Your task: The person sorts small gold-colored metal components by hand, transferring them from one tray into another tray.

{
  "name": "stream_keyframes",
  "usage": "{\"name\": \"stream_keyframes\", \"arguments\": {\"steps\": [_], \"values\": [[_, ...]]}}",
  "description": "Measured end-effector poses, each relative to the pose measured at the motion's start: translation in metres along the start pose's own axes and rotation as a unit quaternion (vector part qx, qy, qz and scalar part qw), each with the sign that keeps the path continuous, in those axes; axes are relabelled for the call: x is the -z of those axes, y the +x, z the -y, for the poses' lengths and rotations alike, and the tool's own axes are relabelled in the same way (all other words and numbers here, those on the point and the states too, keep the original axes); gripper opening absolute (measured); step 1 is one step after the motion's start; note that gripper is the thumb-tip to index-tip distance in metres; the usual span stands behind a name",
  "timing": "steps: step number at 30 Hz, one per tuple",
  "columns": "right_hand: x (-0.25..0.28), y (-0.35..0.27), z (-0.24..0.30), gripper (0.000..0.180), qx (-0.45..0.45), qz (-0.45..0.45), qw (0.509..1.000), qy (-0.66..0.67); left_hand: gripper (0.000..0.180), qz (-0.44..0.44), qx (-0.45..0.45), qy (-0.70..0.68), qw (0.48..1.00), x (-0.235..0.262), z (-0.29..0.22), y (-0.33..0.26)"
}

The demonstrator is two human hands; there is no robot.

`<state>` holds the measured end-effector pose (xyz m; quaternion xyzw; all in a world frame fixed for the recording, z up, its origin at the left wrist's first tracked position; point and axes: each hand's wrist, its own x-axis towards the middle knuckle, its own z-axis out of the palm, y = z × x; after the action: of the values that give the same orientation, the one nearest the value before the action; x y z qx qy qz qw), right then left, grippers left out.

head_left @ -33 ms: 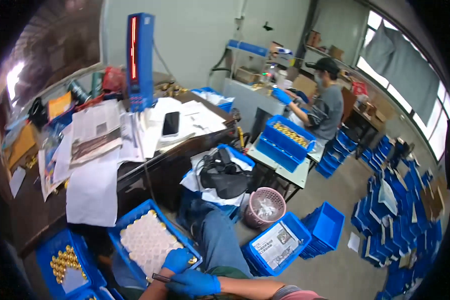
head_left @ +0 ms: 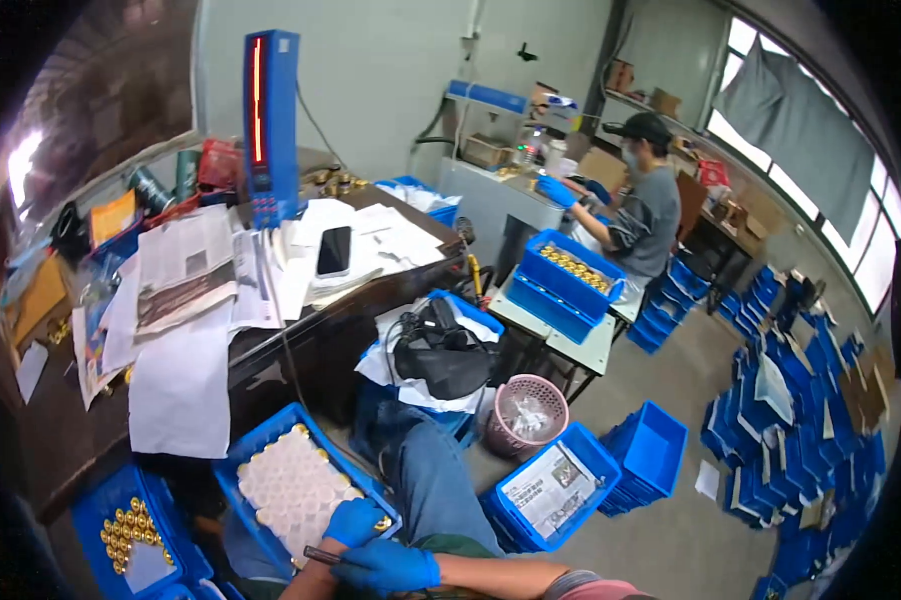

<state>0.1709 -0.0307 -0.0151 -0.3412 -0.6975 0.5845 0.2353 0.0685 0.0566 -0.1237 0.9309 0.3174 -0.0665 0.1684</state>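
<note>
A workshop with a grey floor holds stacks of blue bins at the right and a dark desk (head_left: pixel 301 330) covered in papers at the left. A co-worker (head_left: pixel 643 215) sits at a far table. Below the desk, a blue tray (head_left: pixel 271 440) carries pale round pieces. The gloved left hand (head_left: pixel 356 522) rests at its edge by 1 brass piece (head_left: pixel 383 524). The gloved right hand (head_left: pixel 389 566) grips a thin dark tool (head_left: pixel 321 553).

Blue crate (head_left: pixel 261 440) of white-capped parts, one brass piece (head_left: pixel 383 523) at its corner.
</note>
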Motion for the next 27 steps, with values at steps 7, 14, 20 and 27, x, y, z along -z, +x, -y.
{"name": "stream_keyframes", "arguments": {"steps": [7, 14, 20, 27], "values": [[0.011, 0.013, 0.017, 0.037, -0.004, 0.018, 0.999, 0.033, 0.026, -0.052, -0.017, -0.132, 0.990, -0.013, 0.017, -0.006], [0.022, 0.017, 0.000, 0.038, 0.085, 0.074, 0.994, -0.002, 0.056, -0.371, 0.134, -0.753, 0.526, 0.030, -0.004, -0.073], [0.015, 0.032, 0.022, 0.042, -0.175, 0.086, 0.981, -0.003, 0.041, -0.411, 0.049, -0.826, 0.382, 0.073, -0.026, -0.130], [-0.005, 0.030, 0.000, 0.028, 0.126, -0.111, 0.935, -0.313, 0.043, -0.392, 0.153, -0.684, 0.595, 0.097, -0.051, -0.139]]}}
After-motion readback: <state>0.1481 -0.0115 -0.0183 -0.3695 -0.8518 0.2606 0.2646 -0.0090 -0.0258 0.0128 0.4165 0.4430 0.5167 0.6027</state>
